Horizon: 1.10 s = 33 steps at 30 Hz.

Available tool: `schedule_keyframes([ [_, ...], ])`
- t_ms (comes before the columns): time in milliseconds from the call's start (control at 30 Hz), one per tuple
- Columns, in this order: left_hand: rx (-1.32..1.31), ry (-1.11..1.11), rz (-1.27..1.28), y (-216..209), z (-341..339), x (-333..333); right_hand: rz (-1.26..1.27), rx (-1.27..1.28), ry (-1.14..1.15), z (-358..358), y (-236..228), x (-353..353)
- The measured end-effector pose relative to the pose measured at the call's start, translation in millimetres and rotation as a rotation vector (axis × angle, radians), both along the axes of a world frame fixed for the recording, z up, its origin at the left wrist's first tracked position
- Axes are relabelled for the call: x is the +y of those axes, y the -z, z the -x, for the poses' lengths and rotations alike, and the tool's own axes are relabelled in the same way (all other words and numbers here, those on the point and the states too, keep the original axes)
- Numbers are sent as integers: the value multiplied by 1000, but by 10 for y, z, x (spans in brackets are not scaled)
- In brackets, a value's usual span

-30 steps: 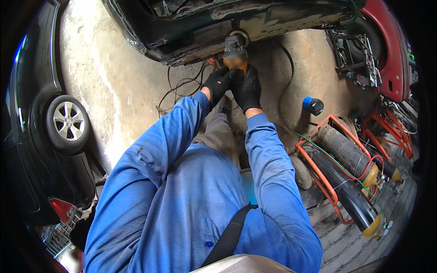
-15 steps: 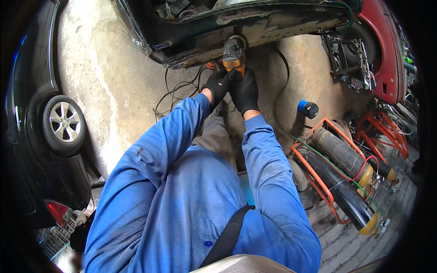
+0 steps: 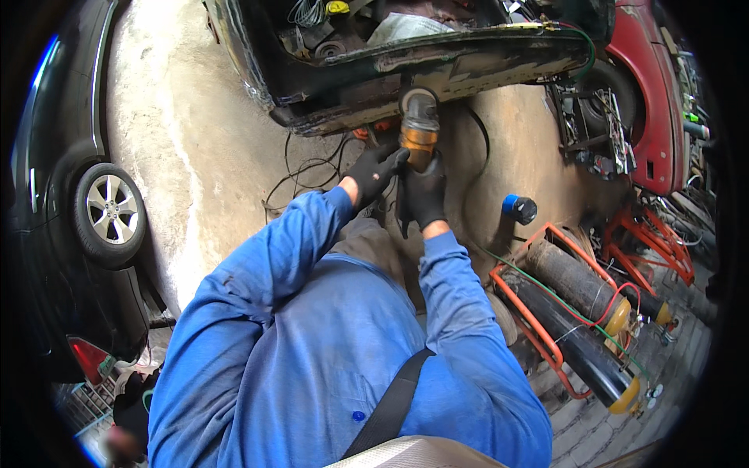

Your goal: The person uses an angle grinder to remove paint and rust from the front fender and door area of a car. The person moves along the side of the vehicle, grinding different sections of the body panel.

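Note:
An angle grinder (image 3: 420,131) with an orange and grey body points away from me. Its round disc lies at the lower edge of a dark, worn car body (image 3: 359,97); whether the two touch, I cannot tell. My right hand (image 3: 424,193), in a black glove, is wrapped around the rear of the grinder. Beside it, my left hand (image 3: 373,176), gloved in black too, has its fingers pressed together against the grinder's left side. Part of its grip is hidden.
Black cables (image 3: 308,165) lie looped on the concrete floor. To the right are a blue-and-black cylindrical object (image 3: 520,209) and gas cylinders (image 3: 581,331) on an orange cart with hoses. A dark car (image 3: 58,234) stands left, a red vehicle panel (image 3: 651,101) far right.
The grinder and both hands have come down in the picture, nearer to me, and slightly right. More of the car body's inside shows. My left hand sits a little farther from my right.

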<state>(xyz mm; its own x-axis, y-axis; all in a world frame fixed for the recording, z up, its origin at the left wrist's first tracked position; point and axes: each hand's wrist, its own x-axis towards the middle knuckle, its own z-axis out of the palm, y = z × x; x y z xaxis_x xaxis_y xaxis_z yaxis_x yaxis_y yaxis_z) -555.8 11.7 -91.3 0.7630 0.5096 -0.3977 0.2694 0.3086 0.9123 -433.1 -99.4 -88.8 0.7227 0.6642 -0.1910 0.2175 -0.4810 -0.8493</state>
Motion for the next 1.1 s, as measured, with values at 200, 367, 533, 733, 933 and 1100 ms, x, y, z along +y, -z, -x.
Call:
schedule_keyframes([
  [200,167,2,-80,458,1249,41,-217,318,-109,-411,-185,-421],
  [367,1008,-244,-278,1720,3712,-639,44,224,-461,-572,-214,-589],
  [533,1248,196,-240,2296,5345,-2223,208,169,-742,-13,-313,-667],
  [733,1036,-280,321,2370,4984,-3191,253,-204,-1036,891,-222,-362],
  [933,979,-119,-346,2538,5559,-3247,336,-201,-995,1843,-520,170],
  [1100,1127,-233,-398,2611,6895,-3055,150,-339,-878,2292,-622,764],
])
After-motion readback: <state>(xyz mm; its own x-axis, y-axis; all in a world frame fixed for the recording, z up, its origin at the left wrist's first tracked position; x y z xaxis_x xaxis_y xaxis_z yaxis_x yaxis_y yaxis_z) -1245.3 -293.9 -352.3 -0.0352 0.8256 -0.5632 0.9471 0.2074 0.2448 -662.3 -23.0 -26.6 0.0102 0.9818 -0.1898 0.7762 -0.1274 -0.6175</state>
